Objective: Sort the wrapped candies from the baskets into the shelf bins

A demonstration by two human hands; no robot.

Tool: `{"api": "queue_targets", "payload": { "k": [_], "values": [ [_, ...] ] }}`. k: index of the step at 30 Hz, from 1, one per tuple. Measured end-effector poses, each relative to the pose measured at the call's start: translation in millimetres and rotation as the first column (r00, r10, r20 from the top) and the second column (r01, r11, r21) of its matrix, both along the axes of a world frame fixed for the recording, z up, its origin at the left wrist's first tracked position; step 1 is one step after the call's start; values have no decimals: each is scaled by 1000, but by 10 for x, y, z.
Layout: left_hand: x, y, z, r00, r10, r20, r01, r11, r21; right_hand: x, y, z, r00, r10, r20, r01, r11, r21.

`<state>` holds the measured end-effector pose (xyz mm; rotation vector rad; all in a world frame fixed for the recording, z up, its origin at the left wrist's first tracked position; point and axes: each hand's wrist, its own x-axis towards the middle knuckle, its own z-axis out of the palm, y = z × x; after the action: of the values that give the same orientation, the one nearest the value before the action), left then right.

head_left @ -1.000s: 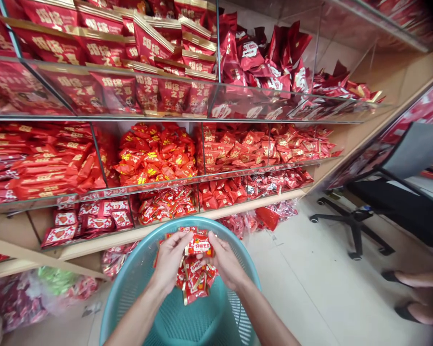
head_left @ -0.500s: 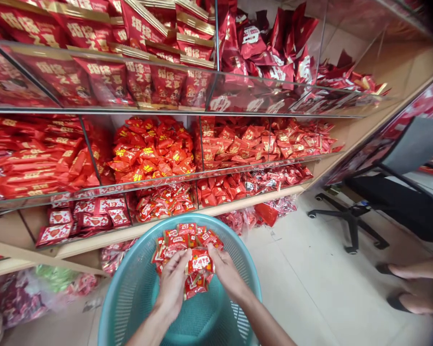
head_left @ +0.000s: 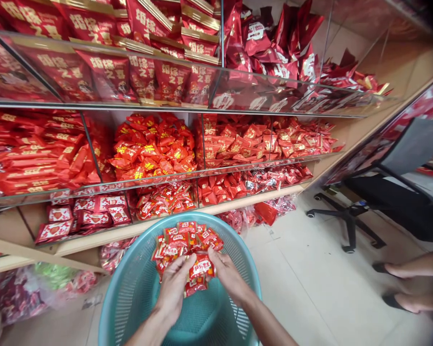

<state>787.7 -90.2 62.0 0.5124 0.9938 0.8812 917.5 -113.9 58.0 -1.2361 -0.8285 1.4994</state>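
Note:
Between my two hands is a small red wrapped candy packet [head_left: 202, 266] with white lettering and gold crimped ends. My left hand [head_left: 173, 284] pinches its left end, thumb on top. My right hand [head_left: 228, 273] pinches the right end, with fingers partly hidden behind the packet. Below and beyond my hands, a pile of similar red candy packets [head_left: 178, 239] lies in a teal plastic basket [head_left: 124, 288] with slotted walls.
Glass-fronted shelves [head_left: 187, 113] full of red candy packets rise ahead. Plastic bags [head_left: 18, 293] lie under the bottom shelf at left. To the right stand a black office chair [head_left: 350, 216] and another person's feet [head_left: 406, 288] on the tiled floor [head_left: 292, 283].
Both hands have shifted slightly right and down with the packet, whose lettered face now shows more plainly. The view has moved a little.

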Motion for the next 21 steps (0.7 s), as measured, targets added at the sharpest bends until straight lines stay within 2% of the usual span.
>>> {"api": "queue_targets", "payload": {
  "k": [3,7,11,13,17,20,21],
  "values": [
    [-53,111,-40,994,-23,-103,33,995,92,60,19,-14,998,-40,50,41,999,-17],
    [-96,466,-67,947,-32,-320,118,960,253,201,46,-43,981,-152,119,159,986,-48],
    [49,875,-154,864,45,-501,210,872,442,279,64,-90,973,-185,141,188,982,-11],
    [168,1015,-228,814,69,-576,272,832,484,284,68,-115,972,-190,142,191,982,4],
    [333,1126,-318,730,65,-680,392,775,495,280,70,-152,969,-206,139,208,978,2],
    [333,1097,-259,657,108,-746,469,716,517,283,72,-173,966,-222,134,225,974,-5],
    [317,1073,-223,611,138,-779,511,682,522,284,72,-181,964,-227,136,230,973,-8]
  ]
}}
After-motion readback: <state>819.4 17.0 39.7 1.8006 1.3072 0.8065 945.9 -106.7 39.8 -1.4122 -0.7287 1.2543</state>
